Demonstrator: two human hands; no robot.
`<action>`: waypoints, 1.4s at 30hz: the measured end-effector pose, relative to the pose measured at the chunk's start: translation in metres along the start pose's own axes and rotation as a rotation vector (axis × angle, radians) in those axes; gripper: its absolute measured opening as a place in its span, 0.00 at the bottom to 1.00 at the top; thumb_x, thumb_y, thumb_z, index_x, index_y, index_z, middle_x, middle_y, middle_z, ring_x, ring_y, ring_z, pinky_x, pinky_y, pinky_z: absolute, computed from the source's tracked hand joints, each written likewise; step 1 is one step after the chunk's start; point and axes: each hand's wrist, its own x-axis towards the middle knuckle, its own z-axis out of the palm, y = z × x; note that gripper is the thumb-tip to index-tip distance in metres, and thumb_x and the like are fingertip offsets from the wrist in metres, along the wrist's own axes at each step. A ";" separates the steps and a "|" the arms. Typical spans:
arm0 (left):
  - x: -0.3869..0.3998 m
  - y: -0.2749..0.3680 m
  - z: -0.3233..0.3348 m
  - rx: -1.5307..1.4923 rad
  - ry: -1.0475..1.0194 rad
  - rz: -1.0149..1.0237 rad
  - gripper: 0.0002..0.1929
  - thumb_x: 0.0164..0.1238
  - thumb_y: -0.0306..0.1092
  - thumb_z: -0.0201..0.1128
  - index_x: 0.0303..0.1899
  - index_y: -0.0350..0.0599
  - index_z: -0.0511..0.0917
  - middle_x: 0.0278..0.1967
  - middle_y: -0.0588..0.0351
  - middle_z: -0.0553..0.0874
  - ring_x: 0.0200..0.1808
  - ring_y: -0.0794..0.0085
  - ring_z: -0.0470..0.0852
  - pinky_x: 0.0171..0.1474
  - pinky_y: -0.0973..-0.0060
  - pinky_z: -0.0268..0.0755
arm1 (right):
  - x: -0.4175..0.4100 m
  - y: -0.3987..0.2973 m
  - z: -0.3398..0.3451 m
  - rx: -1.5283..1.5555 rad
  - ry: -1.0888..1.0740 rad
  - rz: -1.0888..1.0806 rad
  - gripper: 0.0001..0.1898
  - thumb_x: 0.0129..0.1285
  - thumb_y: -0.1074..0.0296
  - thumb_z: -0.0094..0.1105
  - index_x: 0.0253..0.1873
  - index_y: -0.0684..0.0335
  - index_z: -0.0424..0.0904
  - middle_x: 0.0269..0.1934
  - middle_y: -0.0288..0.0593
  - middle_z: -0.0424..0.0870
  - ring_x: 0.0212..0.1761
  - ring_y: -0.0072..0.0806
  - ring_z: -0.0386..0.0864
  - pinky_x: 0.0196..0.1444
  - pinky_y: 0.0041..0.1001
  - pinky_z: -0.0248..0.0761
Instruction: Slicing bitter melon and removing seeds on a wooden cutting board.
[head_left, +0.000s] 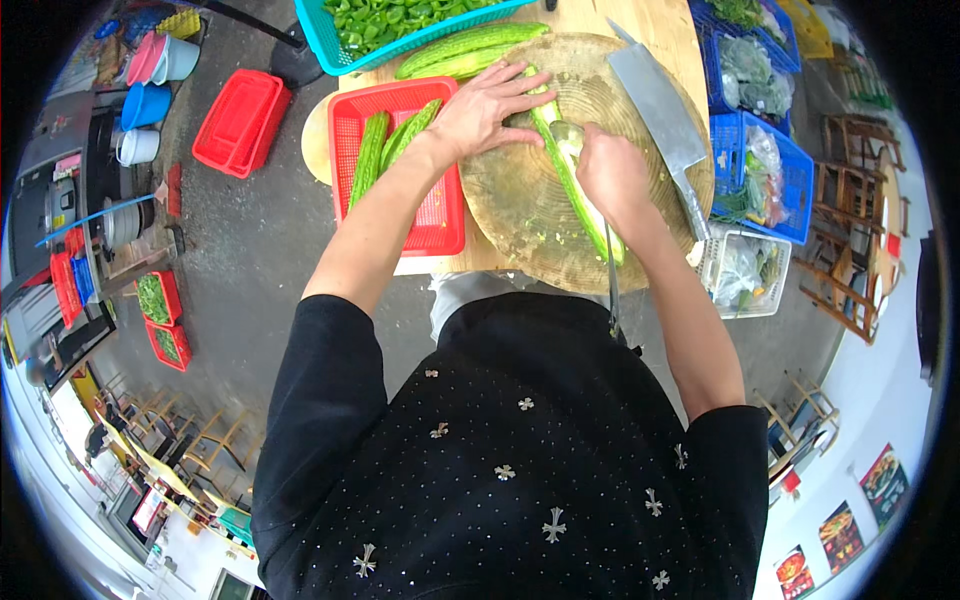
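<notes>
A halved bitter melon lies cut side up on a round wooden chopping block. My left hand rests spread over its far end, fingers apart, on melon and block. My right hand is closed around a long-handled metal spoon, whose bowl sits in the melon's hollow; the handle points toward my body. A cleaver lies on the block's right side. Several green bitter melon pieces are in a red plastic basket at the left. More bitter melons lie beyond the block.
A teal basket of cut green peppers stands at the table's far left. Blue crates and a white crate with bagged vegetables stand right of the table. Stacked red baskets are on the floor at the left.
</notes>
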 end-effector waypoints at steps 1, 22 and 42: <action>-0.001 0.001 0.000 0.012 -0.005 -0.004 0.43 0.74 0.70 0.72 0.86 0.66 0.78 0.89 0.62 0.74 0.90 0.49 0.69 0.94 0.49 0.59 | 0.000 -0.002 -0.002 0.000 -0.005 0.000 0.08 0.75 0.70 0.64 0.50 0.68 0.88 0.41 0.67 0.94 0.45 0.65 0.95 0.52 0.58 0.89; 0.013 0.016 0.000 0.031 -0.096 0.121 0.52 0.64 0.80 0.73 0.87 0.69 0.75 0.92 0.61 0.69 0.94 0.52 0.61 0.93 0.41 0.57 | 0.004 -0.013 -0.010 -0.082 -0.110 0.019 0.13 0.73 0.70 0.66 0.56 0.69 0.90 0.43 0.69 0.94 0.48 0.65 0.95 0.54 0.59 0.88; 0.011 0.014 0.006 0.078 -0.119 0.133 0.52 0.66 0.81 0.71 0.90 0.77 0.70 0.93 0.62 0.67 0.93 0.52 0.62 0.94 0.43 0.54 | -0.056 0.014 -0.009 -0.085 -0.114 -0.014 0.08 0.76 0.73 0.58 0.49 0.67 0.86 0.41 0.65 0.94 0.45 0.65 0.95 0.51 0.59 0.87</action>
